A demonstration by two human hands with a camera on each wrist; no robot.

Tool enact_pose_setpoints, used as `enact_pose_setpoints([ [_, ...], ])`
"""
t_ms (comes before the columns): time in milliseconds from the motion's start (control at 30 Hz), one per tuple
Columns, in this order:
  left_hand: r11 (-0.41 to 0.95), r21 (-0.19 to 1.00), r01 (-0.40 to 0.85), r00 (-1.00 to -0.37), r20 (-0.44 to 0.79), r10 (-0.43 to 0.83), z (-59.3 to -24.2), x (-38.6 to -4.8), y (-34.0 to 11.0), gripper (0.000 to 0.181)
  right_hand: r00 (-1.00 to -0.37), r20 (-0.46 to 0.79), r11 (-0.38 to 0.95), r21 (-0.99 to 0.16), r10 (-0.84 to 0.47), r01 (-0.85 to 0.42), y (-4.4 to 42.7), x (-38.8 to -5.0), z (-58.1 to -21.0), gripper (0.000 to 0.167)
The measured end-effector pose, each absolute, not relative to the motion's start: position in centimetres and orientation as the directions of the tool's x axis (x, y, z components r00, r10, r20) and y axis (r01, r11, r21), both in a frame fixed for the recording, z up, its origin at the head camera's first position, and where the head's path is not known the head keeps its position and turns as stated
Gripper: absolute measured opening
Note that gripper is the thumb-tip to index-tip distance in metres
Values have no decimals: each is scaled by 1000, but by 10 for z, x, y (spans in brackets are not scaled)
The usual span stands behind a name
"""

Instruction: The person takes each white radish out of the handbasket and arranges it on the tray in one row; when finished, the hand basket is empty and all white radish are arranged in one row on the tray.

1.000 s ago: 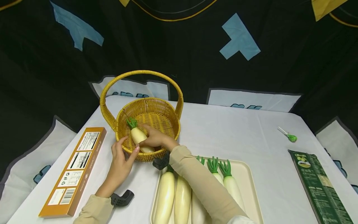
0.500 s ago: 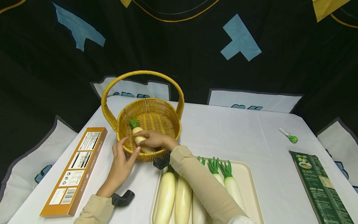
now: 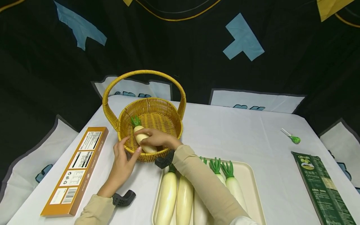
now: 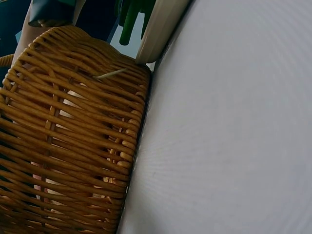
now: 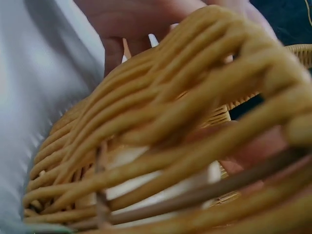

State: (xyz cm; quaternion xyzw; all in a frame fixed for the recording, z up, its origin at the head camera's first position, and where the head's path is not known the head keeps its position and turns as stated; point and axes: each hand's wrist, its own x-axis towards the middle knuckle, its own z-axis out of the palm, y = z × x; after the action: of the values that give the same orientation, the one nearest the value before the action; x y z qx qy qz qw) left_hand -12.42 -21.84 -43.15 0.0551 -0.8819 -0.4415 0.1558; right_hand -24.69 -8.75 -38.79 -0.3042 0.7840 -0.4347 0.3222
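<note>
A white radish (image 3: pixel 139 128) with green leaf stubs lies inside the left part of a yellow woven basket (image 3: pixel 166 112). My right hand (image 3: pixel 156 139) reaches over the basket's near rim and holds the radish's body between thumb and fingers. At the near left rim, my left hand (image 3: pixel 122 165) rests thumb and fingertips against the basket, fingers fairly straight. The left wrist view shows the basket's woven side (image 4: pixel 73 131) close up. Through the weave in the right wrist view, pale radish skin (image 5: pixel 170 190) shows beside a blurred finger of the right hand (image 5: pixel 253 146).
A cream tray (image 3: pixel 248 184) with several white radishes (image 3: pixel 166 197) stands at the front, partly under my right forearm. An orange box (image 3: pixel 76 172) lies left. On the right are a green packet (image 3: pixel 320 184) and a green lollipop (image 3: pixel 294 139). The basket handle (image 3: pixel 144 72) arches upright.
My right hand's fingers have shifted from near the radish's leafy end down round its body. The radish has barely moved. The left hand stays at the basket rim.
</note>
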Motion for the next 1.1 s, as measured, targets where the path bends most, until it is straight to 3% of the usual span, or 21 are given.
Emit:
enact_pose_setpoints([
  [267, 596, 802, 26, -950, 205, -235, -430, -124, -218, 62, -668, -189, 303, -951, -720, -58, -82, -248, -382, 43],
  [500, 590, 807, 19, -949, 201, -244, -429, -124, -218, 63, -731, -70, 155, -987, -679, -49, -80, -249, -377, 42],
  [833, 593, 805, 7, -954, 183, -237, -429, -125, -217, 64, -727, -37, -130, -977, -685, 171, -69, -246, -371, 44],
  [1100, 604, 797, 9, -955, 186, -230, -428, -123, -218, 63, -749, 43, -227, -963, -661, 145, -49, -236, -354, 44],
])
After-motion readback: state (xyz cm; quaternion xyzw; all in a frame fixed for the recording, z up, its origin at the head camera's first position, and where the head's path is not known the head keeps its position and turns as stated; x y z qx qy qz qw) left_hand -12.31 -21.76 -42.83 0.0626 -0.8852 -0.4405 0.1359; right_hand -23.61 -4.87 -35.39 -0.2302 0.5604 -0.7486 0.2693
